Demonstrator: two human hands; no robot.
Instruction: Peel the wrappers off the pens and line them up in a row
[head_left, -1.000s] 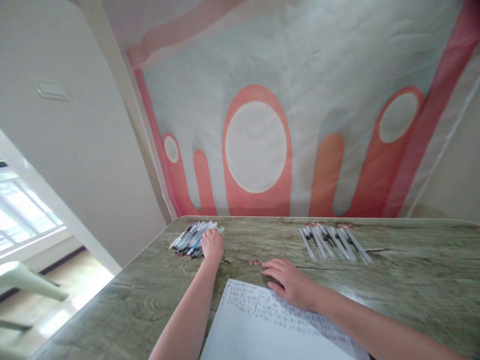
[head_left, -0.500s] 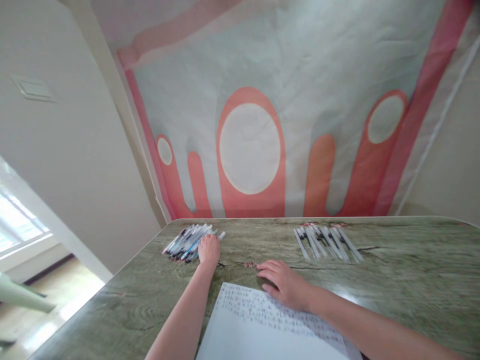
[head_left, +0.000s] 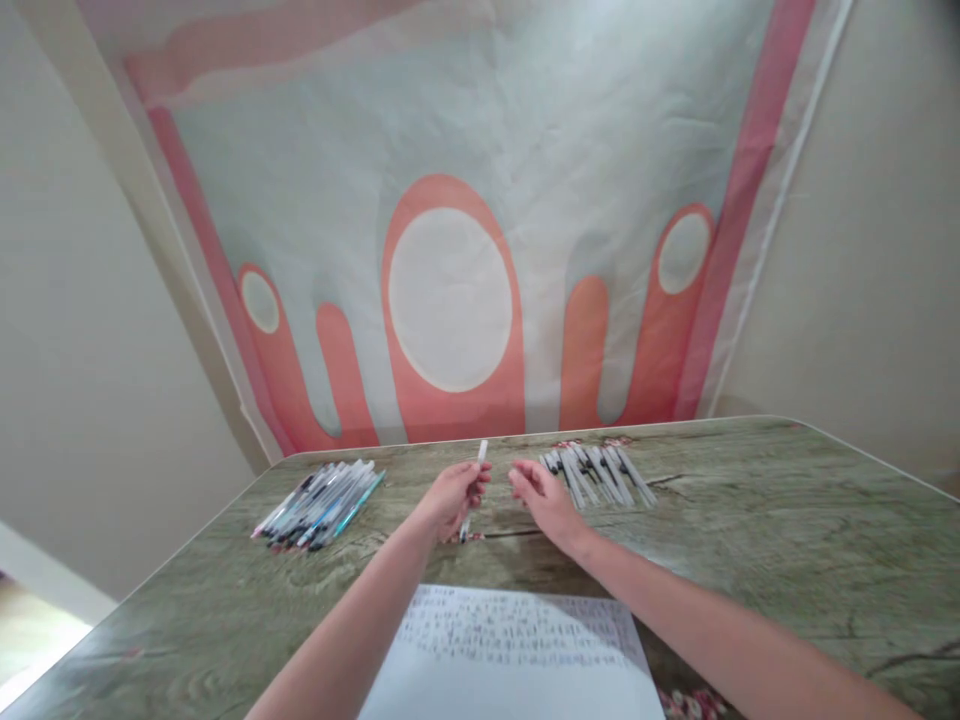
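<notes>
Near the middle of the table my left hand is closed on a pen. The pen stands nearly upright, its pale end above the fingers and its darker end below them. My right hand is a little to the right of it, apart from the pen. Its thumb and fingers are curled together in a pinch; whatever may be between them cannot be made out. Just behind my right hand lies a row of clear pens with black parts. A denser pile of pens, with a light blue one at its edge, lies farther left.
A sheet of paper with handwriting lies at the near edge, below my forearms. The wood-patterned table reaches back to a wall hanging with red shapes. Small reddish flower prints show on the tabletop.
My left hand has left the pen pile and moved right, now with a pen in it. My right hand has lifted off the paper's edge and moved farther back. The view has turned slightly right.
</notes>
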